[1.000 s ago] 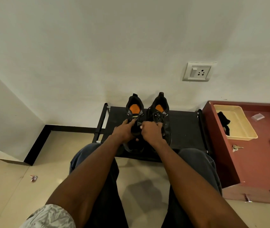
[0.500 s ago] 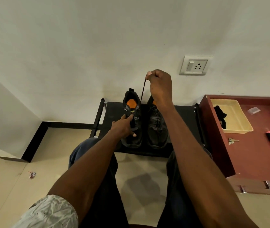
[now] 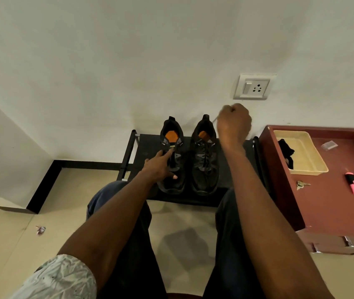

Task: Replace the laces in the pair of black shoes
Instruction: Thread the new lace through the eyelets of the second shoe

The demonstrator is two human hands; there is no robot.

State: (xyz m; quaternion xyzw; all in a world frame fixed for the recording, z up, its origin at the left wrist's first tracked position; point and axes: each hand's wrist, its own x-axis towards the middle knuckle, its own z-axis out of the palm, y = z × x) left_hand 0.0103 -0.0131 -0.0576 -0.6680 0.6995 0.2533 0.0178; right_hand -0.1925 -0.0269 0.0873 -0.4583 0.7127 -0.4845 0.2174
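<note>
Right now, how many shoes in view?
2, side by side on the black rack: left shoe under the left hand, right shoe beside it.

right hand (image 3: 234, 124) lower, further right

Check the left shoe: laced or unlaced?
Mostly unlaced. The left shoe shows bare eyelets and an open tongue, with perhaps one strand at the top; the right shoe has crossed laces.
</note>
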